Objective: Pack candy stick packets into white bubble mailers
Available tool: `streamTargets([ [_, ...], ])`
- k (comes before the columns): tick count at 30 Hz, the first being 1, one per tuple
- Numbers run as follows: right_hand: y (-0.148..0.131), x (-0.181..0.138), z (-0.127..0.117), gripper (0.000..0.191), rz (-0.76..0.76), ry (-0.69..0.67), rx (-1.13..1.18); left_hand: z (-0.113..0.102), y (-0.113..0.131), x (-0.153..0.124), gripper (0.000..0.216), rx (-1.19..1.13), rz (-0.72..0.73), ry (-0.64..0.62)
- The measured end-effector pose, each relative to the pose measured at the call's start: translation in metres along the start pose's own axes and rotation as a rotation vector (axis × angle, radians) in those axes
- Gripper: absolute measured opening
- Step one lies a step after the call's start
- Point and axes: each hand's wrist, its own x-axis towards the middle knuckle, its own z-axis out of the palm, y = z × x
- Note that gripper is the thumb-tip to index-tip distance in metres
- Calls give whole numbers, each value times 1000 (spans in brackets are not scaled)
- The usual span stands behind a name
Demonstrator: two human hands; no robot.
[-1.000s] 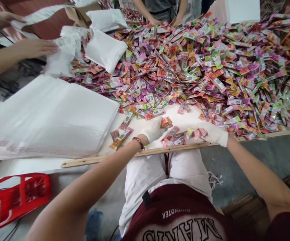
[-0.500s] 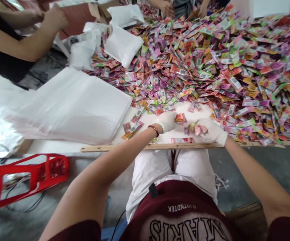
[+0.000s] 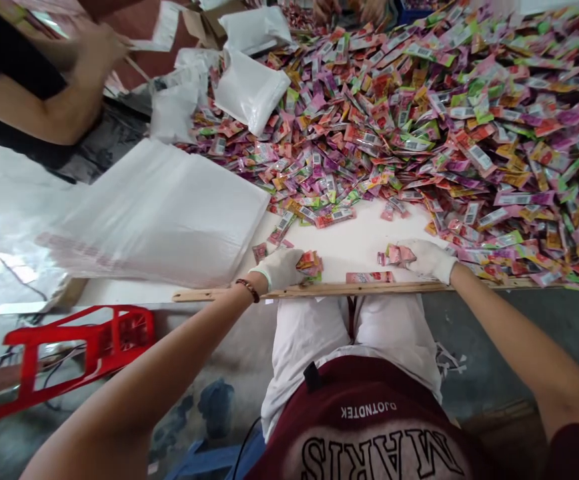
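Note:
My left hand (image 3: 280, 268), in a white glove, is closed around a few small colourful packets (image 3: 310, 264) near the table's front edge. To the right, my gloved right hand (image 3: 428, 261) grips a small bunch of pink packets (image 3: 398, 255) just above the white tabletop (image 3: 349, 243). One pink-and-red packet (image 3: 369, 277) lies flat between the hands, along the wooden edge strip (image 3: 209, 294). Beyond both hands spreads a large heap of packets (image 3: 394, 127) in pink, purple, green and orange. Several loose ones lie close to my left hand.
A stack of clear plastic bags (image 3: 169, 213) lies at the left. Filled white bags (image 3: 252, 90) rest against the heap. A co-worker's arm (image 3: 64, 100) is at the upper left, and another person's hands (image 3: 354, 12) are at the far side. A red stool (image 3: 89, 343) stands below.
My left hand has moved left, away from my right hand, and now holds packets near the edge. The right hand stays almost in place, still holding its bunch.

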Motion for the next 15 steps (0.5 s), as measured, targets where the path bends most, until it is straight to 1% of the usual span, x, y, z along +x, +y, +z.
streamTargets([
  [2,-1,-1,-1,59,11,-19,-5,2,1,0,40,4,6,15],
  [4,-3,-3,1,62,31,-23,-49,0,3,-2,38,10,19,33],
  [7,-8,-5,3,55,58,-20,-114,-3,13,-9,29,13,47,41],
  [10,-11,-4,3,55,-11,-4,-101,-6,20,-16,24,20,37,50],
  [12,-12,-3,0,60,-58,15,-81,-10,16,-21,25,0,7,100],
  [13,-13,-4,-2,60,-57,32,-62,-14,11,-24,27,-29,-23,143],
  [15,-18,-5,-6,53,-31,74,4,-23,-6,-28,30,-146,-97,236],
])
